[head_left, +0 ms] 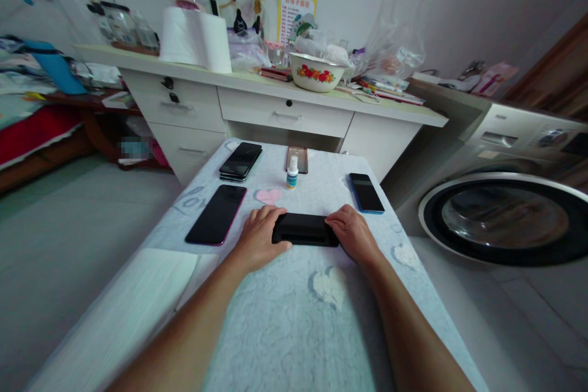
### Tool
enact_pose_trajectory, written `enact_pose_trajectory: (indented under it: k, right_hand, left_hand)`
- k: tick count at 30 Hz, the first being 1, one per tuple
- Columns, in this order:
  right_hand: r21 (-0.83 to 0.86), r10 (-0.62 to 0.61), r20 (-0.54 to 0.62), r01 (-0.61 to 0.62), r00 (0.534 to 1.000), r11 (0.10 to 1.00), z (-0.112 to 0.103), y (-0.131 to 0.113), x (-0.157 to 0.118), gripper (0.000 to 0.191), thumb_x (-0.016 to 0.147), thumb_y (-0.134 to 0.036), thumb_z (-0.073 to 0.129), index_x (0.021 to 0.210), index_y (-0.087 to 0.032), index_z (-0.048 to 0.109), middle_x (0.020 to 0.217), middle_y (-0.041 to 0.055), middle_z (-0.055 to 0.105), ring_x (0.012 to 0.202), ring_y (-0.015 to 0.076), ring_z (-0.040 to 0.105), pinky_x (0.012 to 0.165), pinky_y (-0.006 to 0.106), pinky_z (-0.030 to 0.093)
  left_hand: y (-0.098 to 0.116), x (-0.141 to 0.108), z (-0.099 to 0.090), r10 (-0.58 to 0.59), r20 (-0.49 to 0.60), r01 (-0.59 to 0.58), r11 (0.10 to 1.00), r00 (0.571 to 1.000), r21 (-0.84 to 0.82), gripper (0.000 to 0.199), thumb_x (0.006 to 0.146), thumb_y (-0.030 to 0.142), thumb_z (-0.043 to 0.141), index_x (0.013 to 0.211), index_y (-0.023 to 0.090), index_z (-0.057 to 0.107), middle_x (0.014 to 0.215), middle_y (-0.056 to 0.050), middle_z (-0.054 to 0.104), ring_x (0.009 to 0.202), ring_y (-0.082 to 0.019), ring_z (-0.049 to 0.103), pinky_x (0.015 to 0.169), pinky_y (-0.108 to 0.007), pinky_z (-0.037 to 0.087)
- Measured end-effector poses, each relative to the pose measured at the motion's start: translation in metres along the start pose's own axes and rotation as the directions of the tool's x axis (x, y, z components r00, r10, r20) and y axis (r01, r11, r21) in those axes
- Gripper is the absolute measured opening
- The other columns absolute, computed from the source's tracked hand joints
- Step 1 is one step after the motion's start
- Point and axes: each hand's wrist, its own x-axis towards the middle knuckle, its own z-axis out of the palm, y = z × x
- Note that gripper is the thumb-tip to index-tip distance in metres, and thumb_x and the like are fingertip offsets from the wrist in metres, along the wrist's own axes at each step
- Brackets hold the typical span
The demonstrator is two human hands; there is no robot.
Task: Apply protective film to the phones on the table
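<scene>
A black phone [305, 229] lies sideways on the cloth-covered table [285, 324], between both hands. My left hand [260, 237] grips its left end, thumb along the near edge and fingers at the far edge. At the right end, my right hand [354, 234] is closed on the phone's corner, its fingers bunched together. Beyond the phone stands a small white bottle [292, 174] with a blue and yellow label. A phone case [297, 160] lies behind the bottle.
Left of my hands lie a large dark phone [217, 215] and a phone stack [241, 161]. A blue-edged phone [366, 193] is at the right. Behind stands a white desk [285, 115] with a flowered bowl [316, 72]; a washing machine [505, 135] is on the right.
</scene>
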Motion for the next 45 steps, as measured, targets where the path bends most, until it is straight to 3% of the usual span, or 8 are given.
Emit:
enact_pose_trajectory:
  k: [14, 25, 28, 35, 45]
  right_hand:
    - [0.187, -0.022, 0.239, -0.024, 0.971, 0.982, -0.017, -0.004, -0.009, 0.015, 0.081, -0.016, 0.057, 0.080, -0.021, 0.071, 0.082, 0.0018, 0.058, 0.076, 0.0124, 0.058, 0.072, 0.024, 0.046]
    - [0.425, 0.005, 0.417, -0.199, 0.909, 0.883, -0.022, 0.002, -0.017, 0.009, 0.078, -0.024, 0.061, 0.078, -0.020, 0.069, 0.083, 0.0010, 0.059, 0.075, 0.0130, 0.062, 0.071, 0.025, 0.050]
    - [0.406, 0.023, 0.392, -0.196, 0.920, 0.893, -0.021, 0.002, -0.016, 0.009, 0.078, -0.024, 0.061, 0.079, -0.020, 0.069, 0.084, 0.0011, 0.060, 0.075, 0.0128, 0.062, 0.072, 0.025, 0.049]
    - [0.187, 0.025, 0.191, -0.062, 0.981, 0.980, -0.014, -0.004, -0.012, 0.014, 0.082, -0.020, 0.057, 0.083, -0.021, 0.071, 0.082, 0.0019, 0.059, 0.077, 0.0134, 0.057, 0.072, 0.025, 0.045]
    - [-0.129, 0.038, 0.042, -0.032, 0.998, 0.991, -0.005, -0.008, -0.008, 0.018, 0.088, -0.022, 0.052, 0.090, -0.021, 0.070, 0.082, 0.0032, 0.056, 0.080, 0.0147, 0.056, 0.074, 0.025, 0.040]
  left_hand:
    - [0.000, 0.000, 0.001, -0.004, 0.002, 0.004, 1.000, 1.000, 0.015, 0.059, 0.067, 0.032, 0.063, 0.123, 0.025, 0.046, 0.125, -0.005, 0.048, 0.111, -0.028, 0.042, 0.096, -0.042, 0.037]
    - [0.001, 0.000, 0.001, -0.011, 0.007, 0.010, 0.999, 1.000, 0.032, 0.059, 0.067, 0.033, 0.063, 0.123, 0.025, 0.046, 0.125, -0.004, 0.048, 0.111, -0.028, 0.043, 0.096, -0.041, 0.037]
    - [0.001, 0.000, 0.001, -0.013, 0.006, 0.013, 1.000, 1.000, 0.028, 0.059, 0.067, 0.032, 0.063, 0.122, 0.026, 0.046, 0.125, -0.004, 0.048, 0.111, -0.028, 0.042, 0.096, -0.041, 0.036]
    - [0.001, -0.001, 0.000, -0.005, -0.001, 0.005, 1.000, 1.000, 0.011, 0.057, 0.067, 0.031, 0.063, 0.121, 0.026, 0.046, 0.124, -0.005, 0.048, 0.110, -0.029, 0.043, 0.095, -0.043, 0.037]
    - [-0.001, 0.000, 0.000, 0.010, -0.014, -0.010, 1.000, 1.000, 0.004, 0.057, 0.066, 0.031, 0.064, 0.120, 0.026, 0.047, 0.124, -0.005, 0.049, 0.112, -0.028, 0.043, 0.096, -0.043, 0.037]
